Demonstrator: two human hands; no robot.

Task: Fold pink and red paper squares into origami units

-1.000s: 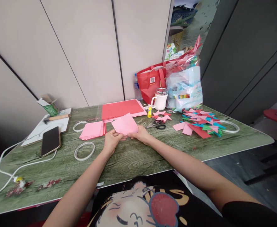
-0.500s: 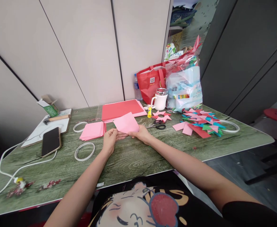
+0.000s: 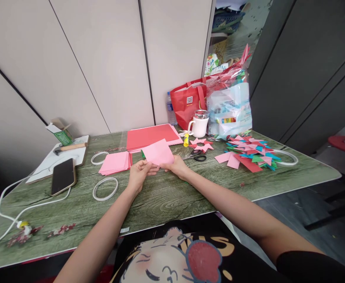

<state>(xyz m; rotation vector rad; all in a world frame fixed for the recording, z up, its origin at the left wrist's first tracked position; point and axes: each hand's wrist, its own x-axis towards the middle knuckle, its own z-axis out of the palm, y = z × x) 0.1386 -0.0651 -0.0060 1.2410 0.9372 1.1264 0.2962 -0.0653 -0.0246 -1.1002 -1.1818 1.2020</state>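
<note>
A square sheet of pink paper (image 3: 158, 152) is held up between my two hands above the middle of the table. My left hand (image 3: 139, 172) grips its near left corner, thumb on top and fingers underneath. At the near right corner, my right hand (image 3: 176, 166) pinches the same sheet. Just left of my left hand lies a stack of pink square paper (image 3: 115, 162) with some red at its edge. A bit of green (image 3: 143, 154) shows behind the sheet's left side. Black-handled scissors (image 3: 198, 156) lie to the right of my right hand.
Behind lie large red sheets (image 3: 148, 135), a yellow glue stick (image 3: 186, 140), a folded paper ring (image 3: 201, 145) and a white mug (image 3: 199, 124). Folded colored pieces (image 3: 253, 149) are heaped at right. Tape rolls (image 3: 105, 189), a phone (image 3: 63, 177) and a hammer (image 3: 72, 147) are at left.
The pink sheet has tilted and shifted slightly to the right in my hands. My left thumb has moved onto its near left corner.
</note>
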